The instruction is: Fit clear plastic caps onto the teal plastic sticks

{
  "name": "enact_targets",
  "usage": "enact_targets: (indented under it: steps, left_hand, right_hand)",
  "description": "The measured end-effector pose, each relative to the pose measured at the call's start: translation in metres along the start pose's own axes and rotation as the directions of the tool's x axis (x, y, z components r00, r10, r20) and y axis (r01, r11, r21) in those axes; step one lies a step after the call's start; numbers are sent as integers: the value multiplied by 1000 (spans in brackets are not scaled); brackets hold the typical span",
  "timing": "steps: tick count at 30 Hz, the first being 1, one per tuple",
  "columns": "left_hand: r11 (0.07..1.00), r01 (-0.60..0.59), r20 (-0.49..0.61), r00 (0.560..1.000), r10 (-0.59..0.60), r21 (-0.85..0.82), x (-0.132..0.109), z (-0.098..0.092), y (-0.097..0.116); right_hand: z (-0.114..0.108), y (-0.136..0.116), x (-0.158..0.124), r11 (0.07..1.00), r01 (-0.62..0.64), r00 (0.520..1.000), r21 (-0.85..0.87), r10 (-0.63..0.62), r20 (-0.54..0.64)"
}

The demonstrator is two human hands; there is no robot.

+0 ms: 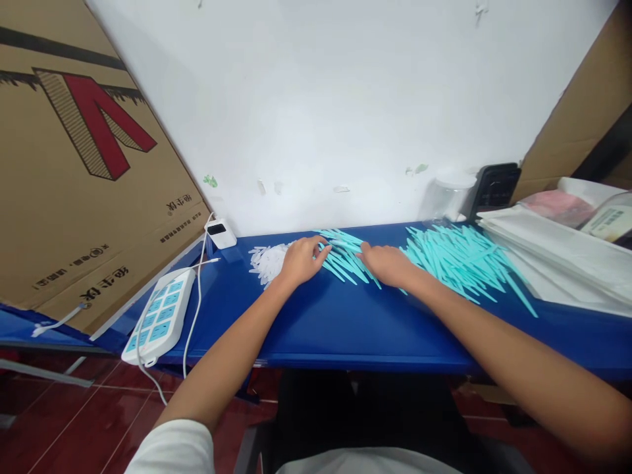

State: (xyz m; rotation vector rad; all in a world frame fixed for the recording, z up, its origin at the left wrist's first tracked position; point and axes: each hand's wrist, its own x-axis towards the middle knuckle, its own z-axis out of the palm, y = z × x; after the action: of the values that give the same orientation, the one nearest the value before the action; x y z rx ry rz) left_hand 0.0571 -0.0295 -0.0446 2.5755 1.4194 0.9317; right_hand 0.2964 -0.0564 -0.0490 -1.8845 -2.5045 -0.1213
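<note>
On the blue surface (355, 326), the left hand (300, 261) and the right hand (388, 264) curl over green sticks (349, 264), but I cannot tell if they grip any, with little white pieces (267, 262) beside the left one and a white wall (340, 118) behind.

Power strip (162, 309) lies left of the sticks (457, 262), jar (448, 199) apparently behind them.

White short left sleeve (170, 447), pale shirt front (365, 462), black legwear (320, 411); hands (302, 259) and forearms (239, 352) bare.

Table front (355, 329) is passable; turquoise sticks (451, 260) obstruct behind.
</note>
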Motion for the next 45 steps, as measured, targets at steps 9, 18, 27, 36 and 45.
enact_targets:
  steps: [9, 18, 27, 36, 45]
  left_hand:
    - [788, 139, -30, 980, -196, -600, 2, 10, 14]
    - [641, 195, -51, 938, -344, -742, 7, 1, 3]
    - [754, 108, -8, 989, -148, -648, 1, -4, 9]
    - [737, 155, -4, 978, -210, -658, 4, 2, 3]
    - [798, 182, 48, 981, -190, -575, 2, -2, 6]
  right_hand:
    - [-23, 5, -13, 649, 206, 978, 733, -163, -131]
    - [-21, -9, -16, 431, 246, 941, 868, -323, -106]
    - [-21, 2, -10, 568, 264, 964, 779, -176, -199]
    - [-16, -2, -8, 667, 273, 949, 694, -71, -306]
    - [-16, 1, -9, 659, 248, 961, 710, -74, -267]
